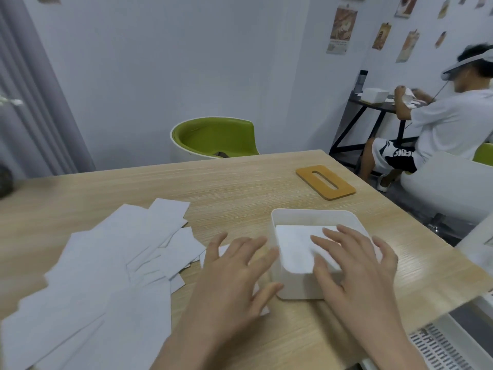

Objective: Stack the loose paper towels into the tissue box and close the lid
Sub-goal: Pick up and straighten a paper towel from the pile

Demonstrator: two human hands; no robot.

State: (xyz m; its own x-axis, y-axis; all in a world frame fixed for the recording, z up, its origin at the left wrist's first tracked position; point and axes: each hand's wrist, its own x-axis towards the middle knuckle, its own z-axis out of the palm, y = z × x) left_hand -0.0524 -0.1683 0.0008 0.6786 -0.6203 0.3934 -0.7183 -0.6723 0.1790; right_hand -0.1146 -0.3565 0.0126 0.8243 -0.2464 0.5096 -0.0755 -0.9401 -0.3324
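To the left of my left hand [234, 273] the loose towels [106, 265] lay fanned over the table [240, 180], their long sides running away from me. That hand hovered flat with spread fingers, holding nothing, and was the nearer to them. My right hand [354, 265] pressed straight fingers onto the towels already in the box [306, 284]. The lid [325, 182] lay beyond, well apart.

Light: bright, even, cool indoor tone
Shadows: faint, soft
Glare: none evident
Blur: slight overall softness; person [450, 113] at 2 o'clock smeared
Distortion: wide-angle bending, strongest at 9 o'clock edge
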